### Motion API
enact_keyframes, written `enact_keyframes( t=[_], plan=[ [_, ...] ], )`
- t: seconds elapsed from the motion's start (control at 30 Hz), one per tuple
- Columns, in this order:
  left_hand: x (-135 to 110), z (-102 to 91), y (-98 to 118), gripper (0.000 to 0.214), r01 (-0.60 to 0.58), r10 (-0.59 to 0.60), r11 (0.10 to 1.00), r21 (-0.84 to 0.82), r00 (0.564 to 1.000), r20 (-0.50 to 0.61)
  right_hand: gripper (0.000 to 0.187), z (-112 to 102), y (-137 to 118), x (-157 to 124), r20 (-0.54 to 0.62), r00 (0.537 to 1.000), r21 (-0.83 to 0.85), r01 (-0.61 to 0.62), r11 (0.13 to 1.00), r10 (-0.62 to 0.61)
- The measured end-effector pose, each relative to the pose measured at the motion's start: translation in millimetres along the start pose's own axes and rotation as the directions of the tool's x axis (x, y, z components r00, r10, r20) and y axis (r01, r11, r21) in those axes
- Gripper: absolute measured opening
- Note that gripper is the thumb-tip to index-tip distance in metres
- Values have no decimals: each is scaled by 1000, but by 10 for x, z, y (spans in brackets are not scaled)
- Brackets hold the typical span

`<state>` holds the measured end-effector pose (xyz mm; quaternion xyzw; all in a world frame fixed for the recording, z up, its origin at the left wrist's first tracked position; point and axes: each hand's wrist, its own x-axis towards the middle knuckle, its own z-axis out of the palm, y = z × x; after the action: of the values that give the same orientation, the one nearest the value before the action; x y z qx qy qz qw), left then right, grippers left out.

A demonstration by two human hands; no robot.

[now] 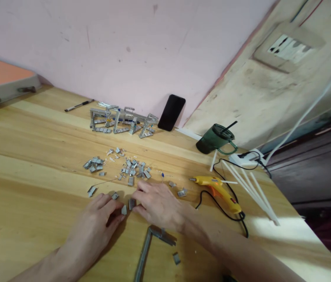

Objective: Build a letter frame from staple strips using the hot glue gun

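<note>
My left hand (pixel 98 221) and my right hand (pixel 158 203) rest on the wooden table (pixel 36 164), fingertips close together. The left fingers pinch a small grey staple block (pixel 123 210). The right fingers hold another small staple block (pixel 132 203) right beside it. Just beyond the hands lies a scatter of several small staple blocks (pixel 130 170). A long L-shaped strip of joined staples (pixel 149 244) lies below my right wrist.
A staple-built frame structure (pixel 123 121) stands at the back by the pink wall, with a black phone (pixel 171 112) leaning there. A yellow glue gun (pixel 216 188), white glue sticks (pixel 250 190), a green mug (pixel 216 139), a power strip and a pen (pixel 79 105) lie around.
</note>
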<state>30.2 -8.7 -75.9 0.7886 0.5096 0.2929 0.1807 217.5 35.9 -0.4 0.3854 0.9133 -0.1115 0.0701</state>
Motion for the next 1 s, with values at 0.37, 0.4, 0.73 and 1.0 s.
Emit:
enact_keyframes(
  t=[0.37,0.4,0.73,1.0],
  plan=[
    [-11,25,-31,2,-19,19,999,32,1000,-14,18,15,-26,-41,-50,999,-41,13,999,-15],
    [-5,21,-26,2,-23,23,999,38,1000,-16,18,19,-30,-41,-53,998,-41,13,999,-15],
    [12,11,-7,3,-31,31,998,51,999,-8,16,88,-58,-41,-97,994,-65,37,997,-43],
    [9,18,12,2,-38,39,998,45,999,-19,18,57,-59,-26,-47,998,-57,42,997,-45]
  ],
)
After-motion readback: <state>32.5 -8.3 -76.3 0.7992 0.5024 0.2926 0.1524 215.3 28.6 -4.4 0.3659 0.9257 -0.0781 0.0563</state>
